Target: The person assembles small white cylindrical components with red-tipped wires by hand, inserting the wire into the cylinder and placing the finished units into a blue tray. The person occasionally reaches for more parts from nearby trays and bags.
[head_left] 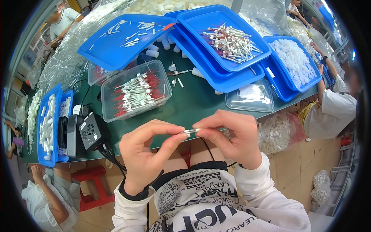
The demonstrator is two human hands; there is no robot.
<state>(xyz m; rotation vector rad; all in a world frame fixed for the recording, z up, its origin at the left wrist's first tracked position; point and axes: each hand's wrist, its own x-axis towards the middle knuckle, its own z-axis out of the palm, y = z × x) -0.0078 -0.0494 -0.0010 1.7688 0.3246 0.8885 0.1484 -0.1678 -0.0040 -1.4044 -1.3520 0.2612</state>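
Note:
My left hand [143, 149] and my right hand [236, 136] meet at the table's near edge, above my lap. Between their pinched thumbs and forefingers is a slim white stick-like part [191, 132] with a clear or greyish middle. Each hand grips one end of it; the fingertips cover those ends. Beyond my left hand stands a clear plastic box [167, 95] full of white sticks [136, 88] with red thin ends. A clear lid [249, 101] lies flat on the table beyond my right hand.
Blue trays [189, 24] with more sticks are stacked at the back; another blue tray [112, 54] tilts left of them. White caps fill a tray [293, 58] at right. A black fan device [90, 131] sits left, above a red stool [92, 174]. Other people work on both sides.

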